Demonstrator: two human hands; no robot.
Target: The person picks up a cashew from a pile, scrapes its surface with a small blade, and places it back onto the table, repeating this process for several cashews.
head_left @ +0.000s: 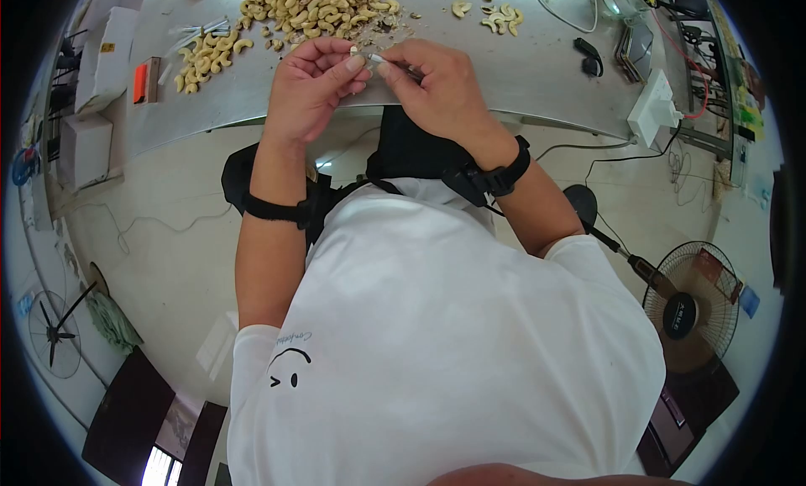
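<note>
My left hand (pixel 317 87) is closed in a pinch around a cashew nut (pixel 354 50), held just over the front edge of the metal table (pixel 227 99). Close beside it, my right hand (pixel 437 87) grips a slim tool (pixel 376 57) with a white section near the fingertips, its end pointing at the nut. Much of the tool is hidden in the palm. A big heap of cashews (pixel 311 7) with brown skin flakes lies beyond my hands. Smaller groups sit to the left (pixel 210 56) and to the right (pixel 504 17).
On the left are an orange box (pixel 145 81) and thin tools in plastic wrap (pixel 197 28). At right lie a black cable plug (pixel 589 57), a phone-like device (pixel 633 51) and a white power strip (pixel 653 108). A fan (pixel 690 309) stands behind on the right.
</note>
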